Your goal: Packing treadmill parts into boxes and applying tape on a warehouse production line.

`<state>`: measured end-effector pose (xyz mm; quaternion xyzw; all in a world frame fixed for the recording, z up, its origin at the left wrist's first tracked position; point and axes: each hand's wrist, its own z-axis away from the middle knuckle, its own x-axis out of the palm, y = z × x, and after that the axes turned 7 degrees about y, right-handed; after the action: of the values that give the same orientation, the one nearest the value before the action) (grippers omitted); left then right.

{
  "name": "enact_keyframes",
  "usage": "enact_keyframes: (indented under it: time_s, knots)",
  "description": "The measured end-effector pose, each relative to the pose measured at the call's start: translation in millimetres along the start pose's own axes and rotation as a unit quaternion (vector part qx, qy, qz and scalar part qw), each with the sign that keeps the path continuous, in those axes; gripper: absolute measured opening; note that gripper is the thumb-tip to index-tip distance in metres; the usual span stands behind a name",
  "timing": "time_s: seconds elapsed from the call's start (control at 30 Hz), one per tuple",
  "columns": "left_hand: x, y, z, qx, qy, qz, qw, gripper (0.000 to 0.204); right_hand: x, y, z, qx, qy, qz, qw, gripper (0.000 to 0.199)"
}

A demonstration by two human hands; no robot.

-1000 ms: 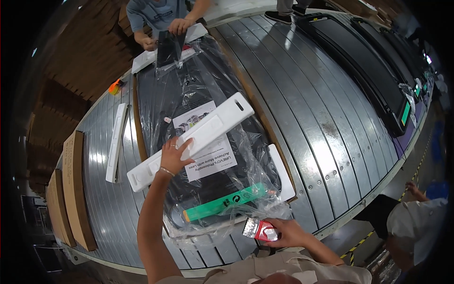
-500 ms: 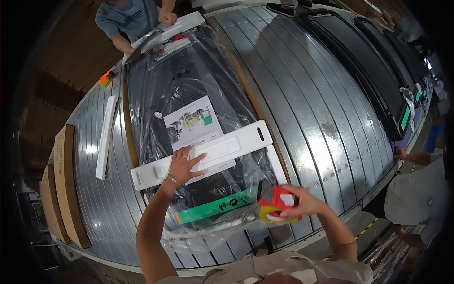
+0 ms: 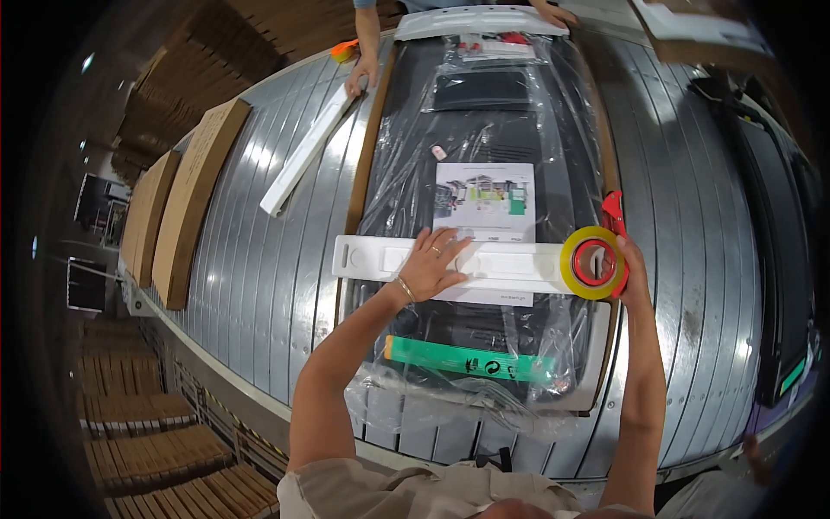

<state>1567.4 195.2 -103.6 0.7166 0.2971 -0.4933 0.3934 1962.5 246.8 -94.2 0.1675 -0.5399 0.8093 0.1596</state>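
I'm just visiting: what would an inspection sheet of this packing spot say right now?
Surface: metal roller conveyor.
Job's things: white foam strip lying across the plastic-wrapped dark panel; printed leaflet beneath it.
Clutter: green band, second white strip.
Hands: left hand pressing flat on the strip; right hand holding the tape dispenser at the strip's end.
Cables: nothing seen.
Surroundings: cardboard stacks; another person's hand at the far end.
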Motion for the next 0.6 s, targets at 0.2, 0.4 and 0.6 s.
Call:
enact_keyframes:
  time_s: [0.2,0.4,0.6]
  knots:
    - [-26.6,-42.4,80.7,-0.269,0.126,-0.242,0.923,0.067,12.9,-15.8,0.2,0.016,0.050,0.095,0.994,0.044]
    - [-5.6,-48.8,81.5,-0.307,0.114,-0.244,0.913,0.065,15.1,-17.7,-2.4,-0.004,0.039,0.106,0.994,0.039]
    - [-8.2,-30.3,95.1,-0.341,0.106,-0.199,0.912,0.067,8.5,-7.2,-12.9,0.006,0.028,0.062,0.998,0.029]
